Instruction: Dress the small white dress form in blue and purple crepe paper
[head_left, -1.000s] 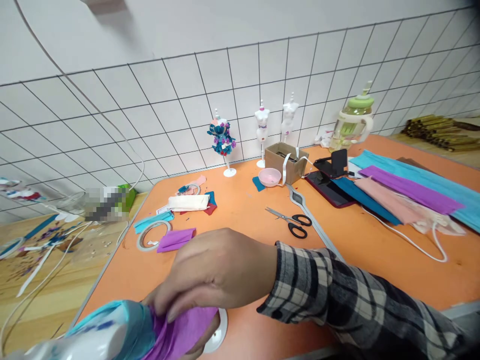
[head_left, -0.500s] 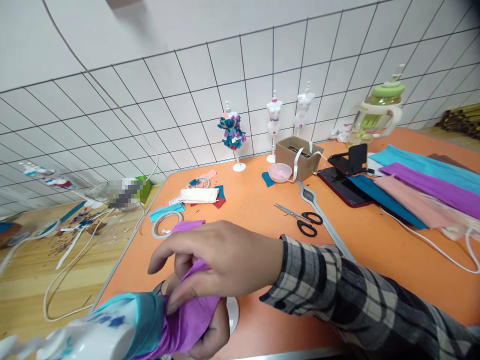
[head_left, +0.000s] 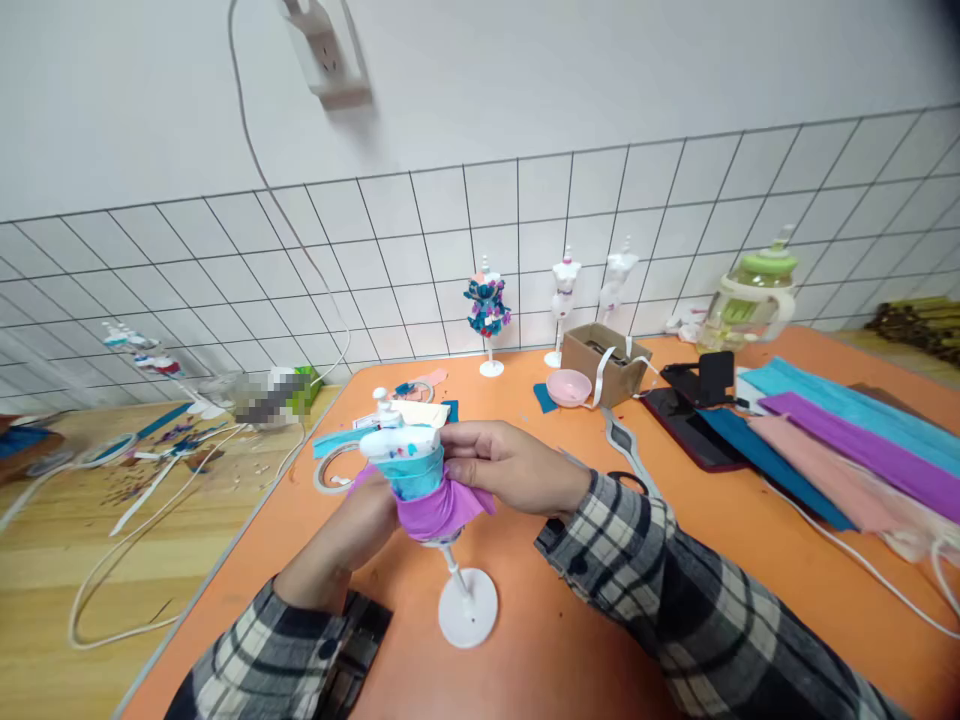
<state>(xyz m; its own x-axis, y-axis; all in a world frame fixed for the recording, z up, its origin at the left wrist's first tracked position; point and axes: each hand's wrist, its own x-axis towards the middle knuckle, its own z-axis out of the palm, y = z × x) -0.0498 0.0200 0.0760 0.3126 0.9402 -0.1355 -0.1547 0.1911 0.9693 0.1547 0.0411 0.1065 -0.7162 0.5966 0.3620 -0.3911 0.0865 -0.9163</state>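
A small white mannequin (head_left: 399, 442) leans in front of me on its round stand (head_left: 468, 608). A turquoise fabric band (head_left: 415, 476) covers its chest, and a strip of purple fabric (head_left: 435, 514) is wrapped around its waist below that. My right hand (head_left: 517, 468) is closed at the mannequin's right side, with thumb and fingers on the loose end of the purple fabric. Behind the mannequin's left side is my left hand (head_left: 373, 515), its fingers hidden by the torso and fabric.
Scissors (head_left: 628, 481), partly covered by my right hand and sleeve, lie on the orange table. A pink bowl (head_left: 568, 388), cardboard box (head_left: 609, 368) and decorated mannequin (head_left: 489, 308) stand behind. Fabric strips (head_left: 855, 430) and a phone (head_left: 694, 428) lie right; a tape roll (head_left: 327, 470) lies left.
The mannequin has swung from lying toward the lower left to nearly upright. My right hand has moved from across its front to its right side. The view has tilted up.
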